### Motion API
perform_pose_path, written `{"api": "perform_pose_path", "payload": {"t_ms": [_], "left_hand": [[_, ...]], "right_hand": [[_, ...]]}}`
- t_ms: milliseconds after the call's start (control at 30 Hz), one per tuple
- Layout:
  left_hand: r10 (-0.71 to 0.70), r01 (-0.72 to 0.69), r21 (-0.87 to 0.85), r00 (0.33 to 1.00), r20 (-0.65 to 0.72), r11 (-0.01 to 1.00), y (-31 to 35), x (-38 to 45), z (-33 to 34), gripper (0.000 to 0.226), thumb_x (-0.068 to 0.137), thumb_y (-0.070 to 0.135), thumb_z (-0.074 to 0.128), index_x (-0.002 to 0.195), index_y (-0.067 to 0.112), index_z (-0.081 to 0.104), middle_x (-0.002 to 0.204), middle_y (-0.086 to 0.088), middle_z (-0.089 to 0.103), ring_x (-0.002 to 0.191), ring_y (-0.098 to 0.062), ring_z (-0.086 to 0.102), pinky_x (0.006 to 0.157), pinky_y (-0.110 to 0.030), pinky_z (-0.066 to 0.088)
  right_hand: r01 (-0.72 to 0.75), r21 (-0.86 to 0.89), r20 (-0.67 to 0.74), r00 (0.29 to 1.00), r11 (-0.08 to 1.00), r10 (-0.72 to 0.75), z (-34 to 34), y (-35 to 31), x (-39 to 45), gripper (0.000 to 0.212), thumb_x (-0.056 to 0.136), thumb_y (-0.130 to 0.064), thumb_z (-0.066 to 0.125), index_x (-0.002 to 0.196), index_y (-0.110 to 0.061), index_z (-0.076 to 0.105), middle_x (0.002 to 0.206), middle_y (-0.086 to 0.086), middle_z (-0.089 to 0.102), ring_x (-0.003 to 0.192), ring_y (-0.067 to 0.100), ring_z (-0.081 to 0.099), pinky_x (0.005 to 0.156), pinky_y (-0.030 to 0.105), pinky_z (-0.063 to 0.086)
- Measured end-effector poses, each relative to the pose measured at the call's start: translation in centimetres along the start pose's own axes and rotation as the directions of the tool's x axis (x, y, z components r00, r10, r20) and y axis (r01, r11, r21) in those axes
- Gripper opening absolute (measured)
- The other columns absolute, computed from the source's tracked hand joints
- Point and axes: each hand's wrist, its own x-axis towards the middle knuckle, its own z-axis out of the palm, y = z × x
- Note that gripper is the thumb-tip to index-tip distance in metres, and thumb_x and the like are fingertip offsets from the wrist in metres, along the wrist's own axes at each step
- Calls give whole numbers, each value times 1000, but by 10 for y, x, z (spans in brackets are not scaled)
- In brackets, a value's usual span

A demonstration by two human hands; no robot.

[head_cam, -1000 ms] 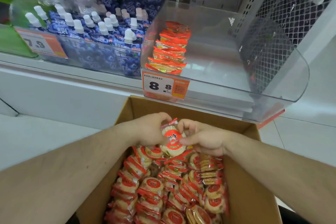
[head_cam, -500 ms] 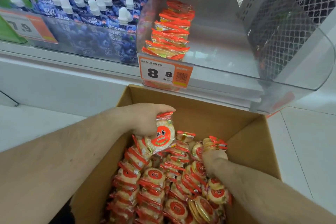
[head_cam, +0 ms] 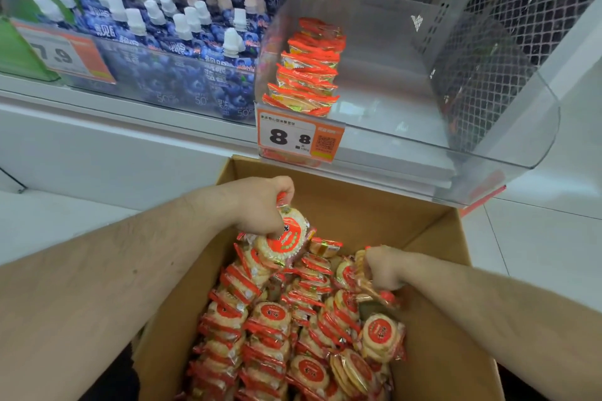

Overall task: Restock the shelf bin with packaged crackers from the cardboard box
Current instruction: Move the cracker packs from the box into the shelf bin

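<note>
- The cardboard box (head_cam: 433,365) stands open on the floor just below the shelf, packed with rows of packaged crackers (head_cam: 270,332) in clear wrap with orange-red labels.
- The right hand (head_cam: 382,268) reaches down into the box's right side, its fingers curled round a cracker pack (head_cam: 374,295) that lies among the others there.
- The left hand (head_cam: 260,208) is over the box's far left part and grips a round cracker packet (head_cam: 285,239) by its upper edge, so that the packet hangs face-up above the packs in the box.
- Beyond the box's far edge, an orange price tag (head_cam: 299,140) reading 8.8 is fixed to the front of the clear shelf bin (head_cam: 508,153).
- Inside the bin, one row of stacked crackers (head_cam: 309,72) leans along its left wall.
- Left of the bin, farther from the box, stand blue pouches with white caps (head_cam: 182,29) behind a second price tag (head_cam: 63,54).
</note>
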Motion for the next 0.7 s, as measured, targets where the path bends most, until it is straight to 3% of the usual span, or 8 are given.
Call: {"api": "perform_pose_path", "payload": {"t_ms": [67,133,200,300,400,567,700], "left_hand": [[-4,3,-27,998,-57,1000,-2,-3,-3,31,74,12,69,83,23,42,66,2,52,54,-15,46,48,-26,37],[3,-14,-104,994,-111,994,-3,-6,-5,30,74,10,69,78,19,41,63,0,47,52,-16,43,44,-23,35],[-5,-25,-234,992,-125,972,-3,-7,-4,34,73,5,70,76,18,39,66,-3,45,52,-17,45,43,-24,41],[-46,18,-428,997,-55,904,-1,-13,1,34,75,0,73,89,15,46,81,-6,52,67,-19,56,59,-32,59],[-70,115,-636,993,95,763,2,-17,9,47,78,-6,71,118,9,52,110,-12,63,92,-21,67,66,-29,60],[11,204,-863,972,236,462,8,-28,16,37,83,-16,59,112,7,63,114,-15,68,106,-28,64,71,-34,61],[71,235,-928,962,265,289,13,-32,13,39,85,-19,53,114,5,64,111,-18,70,104,-33,66,70,-41,61]], "right_hand": [[18,277,-71,997,961,2,-21,1,-23,18,87,-2,57,98,-7,69,80,1,63,68,16,57,55,22,41],[56,648,-91,996,760,4,-38,1,-50,21,90,2,56,105,-7,68,68,-1,59,56,10,52,50,22,38],[95,839,-96,995,536,-27,-49,1,-78,19,92,3,56,106,-5,65,64,3,55,49,8,48,49,22,35],[128,925,-124,992,357,-32,-60,-2,-111,23,89,-1,62,111,-5,64,64,3,57,50,9,51,51,22,41],[185,961,-187,982,206,-9,-63,-13,-136,24,87,-1,64,111,-3,65,66,3,59,52,10,52,59,26,44],[388,917,-396,913,97,96,-62,-39,-160,16,87,1,65,103,0,66,69,6,62,53,11,53,55,23,46],[448,894,-446,884,20,137,-65,-47,-160,7,89,-4,66,95,-6,68,60,-2,61,53,9,54,71,35,55]]}}
